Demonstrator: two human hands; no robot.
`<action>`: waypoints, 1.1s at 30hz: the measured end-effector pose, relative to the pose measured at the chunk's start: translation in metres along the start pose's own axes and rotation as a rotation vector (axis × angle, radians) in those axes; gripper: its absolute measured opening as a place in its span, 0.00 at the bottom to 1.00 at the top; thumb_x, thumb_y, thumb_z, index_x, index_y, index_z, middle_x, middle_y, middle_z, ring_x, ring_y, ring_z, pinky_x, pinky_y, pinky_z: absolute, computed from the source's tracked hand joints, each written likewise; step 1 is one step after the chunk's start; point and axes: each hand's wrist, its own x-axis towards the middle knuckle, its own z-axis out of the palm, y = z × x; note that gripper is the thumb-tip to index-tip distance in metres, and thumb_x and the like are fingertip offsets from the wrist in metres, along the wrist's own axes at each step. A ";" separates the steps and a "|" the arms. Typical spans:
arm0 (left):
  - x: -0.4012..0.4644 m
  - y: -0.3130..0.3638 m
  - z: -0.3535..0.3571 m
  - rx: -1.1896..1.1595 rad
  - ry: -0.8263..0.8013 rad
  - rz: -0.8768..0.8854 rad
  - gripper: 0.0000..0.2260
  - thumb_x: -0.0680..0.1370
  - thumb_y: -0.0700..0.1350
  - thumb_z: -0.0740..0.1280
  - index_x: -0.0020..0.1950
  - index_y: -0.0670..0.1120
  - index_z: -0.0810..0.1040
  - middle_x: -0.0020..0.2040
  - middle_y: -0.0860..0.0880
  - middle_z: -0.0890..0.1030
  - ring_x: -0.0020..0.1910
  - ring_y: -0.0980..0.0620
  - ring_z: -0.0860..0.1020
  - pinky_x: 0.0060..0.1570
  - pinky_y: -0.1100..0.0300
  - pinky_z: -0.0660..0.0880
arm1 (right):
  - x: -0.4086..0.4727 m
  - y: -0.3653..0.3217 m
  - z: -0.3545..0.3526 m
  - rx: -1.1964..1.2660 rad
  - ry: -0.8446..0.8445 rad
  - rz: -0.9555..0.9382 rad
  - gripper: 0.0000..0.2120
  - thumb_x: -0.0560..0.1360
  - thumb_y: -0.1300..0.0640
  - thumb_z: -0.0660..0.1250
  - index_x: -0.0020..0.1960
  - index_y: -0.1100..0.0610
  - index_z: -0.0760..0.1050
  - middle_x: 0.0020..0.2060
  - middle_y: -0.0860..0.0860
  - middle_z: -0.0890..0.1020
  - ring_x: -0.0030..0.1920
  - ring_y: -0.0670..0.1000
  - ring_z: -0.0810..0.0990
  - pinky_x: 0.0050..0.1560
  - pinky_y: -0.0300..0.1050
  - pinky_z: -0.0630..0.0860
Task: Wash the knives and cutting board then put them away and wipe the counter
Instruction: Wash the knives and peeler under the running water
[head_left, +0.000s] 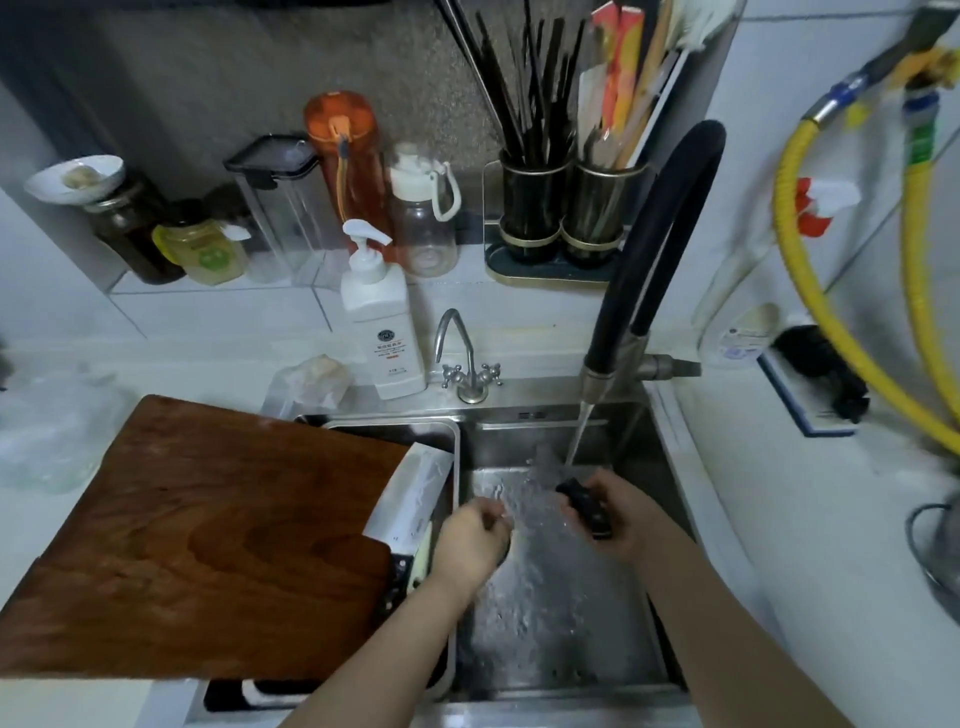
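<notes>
The black-handled knife (586, 508) is gripped by its handle in the right hand (615, 512), over the steel sink (670, 457) just beneath the running tap stream (577, 441). Its blade, hidden in blur and water, seems to run leftward toward the left hand (470, 540), whose fingers curl near it, though I cannot tell if they pinch it.

Both forearms are bare to the frame edge, no sleeves, and both hands (470, 540) ungloved.
</notes>
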 end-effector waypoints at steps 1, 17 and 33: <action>0.002 0.008 0.008 -0.174 -0.019 -0.078 0.09 0.77 0.44 0.66 0.57 0.43 0.77 0.49 0.47 0.80 0.46 0.49 0.78 0.47 0.61 0.75 | -0.005 -0.001 -0.005 0.015 -0.028 0.020 0.11 0.78 0.59 0.56 0.52 0.68 0.68 0.33 0.62 0.77 0.24 0.54 0.79 0.23 0.39 0.77; 0.046 0.070 0.048 -0.984 -0.292 -0.505 0.06 0.76 0.35 0.66 0.39 0.39 0.77 0.25 0.46 0.80 0.20 0.52 0.77 0.18 0.65 0.71 | -0.052 -0.003 -0.025 -0.333 -0.104 -0.083 0.12 0.77 0.57 0.61 0.52 0.65 0.78 0.36 0.55 0.82 0.29 0.46 0.79 0.21 0.35 0.71; 0.103 0.047 0.004 -1.145 0.077 -0.516 0.14 0.80 0.53 0.62 0.52 0.42 0.77 0.39 0.47 0.83 0.33 0.51 0.80 0.28 0.57 0.75 | -0.077 -0.004 -0.048 -0.748 -0.128 -0.209 0.09 0.75 0.63 0.65 0.53 0.54 0.79 0.41 0.57 0.85 0.33 0.50 0.79 0.28 0.41 0.74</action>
